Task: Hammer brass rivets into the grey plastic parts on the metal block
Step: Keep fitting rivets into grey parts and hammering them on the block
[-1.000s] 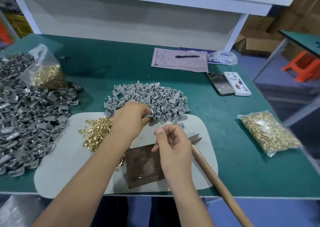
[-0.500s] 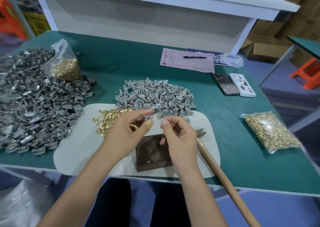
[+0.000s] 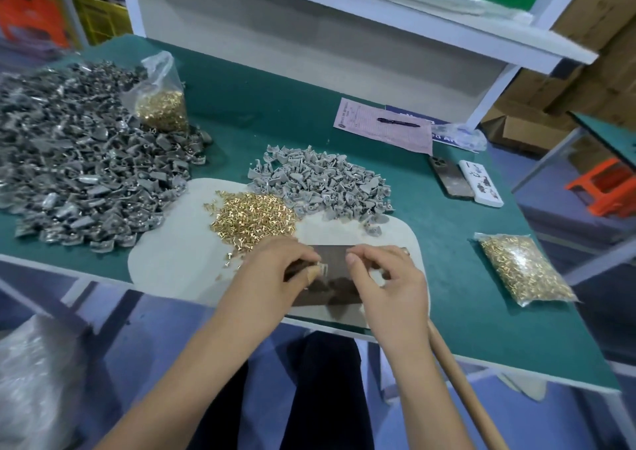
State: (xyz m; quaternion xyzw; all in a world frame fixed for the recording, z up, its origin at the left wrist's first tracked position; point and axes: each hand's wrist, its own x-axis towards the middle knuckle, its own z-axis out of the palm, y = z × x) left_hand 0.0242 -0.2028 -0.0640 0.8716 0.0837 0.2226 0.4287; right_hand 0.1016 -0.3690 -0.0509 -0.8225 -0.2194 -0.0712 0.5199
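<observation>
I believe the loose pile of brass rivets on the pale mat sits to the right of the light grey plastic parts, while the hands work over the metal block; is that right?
Not quite. In the head view the loose brass rivets lie to the left of the light grey plastic parts, not the right. The rest holds: they sit on the pale mat, and both hands work over the metal block.

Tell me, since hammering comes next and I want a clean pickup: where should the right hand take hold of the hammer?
Grip the wooden handle on the stretch that overhangs the table edge, coming from the right. It slants away from the metal block toward the person, with free space around it there. The head is hidden under the right hand, so gripping nearer the block looks cramped.
</observation>
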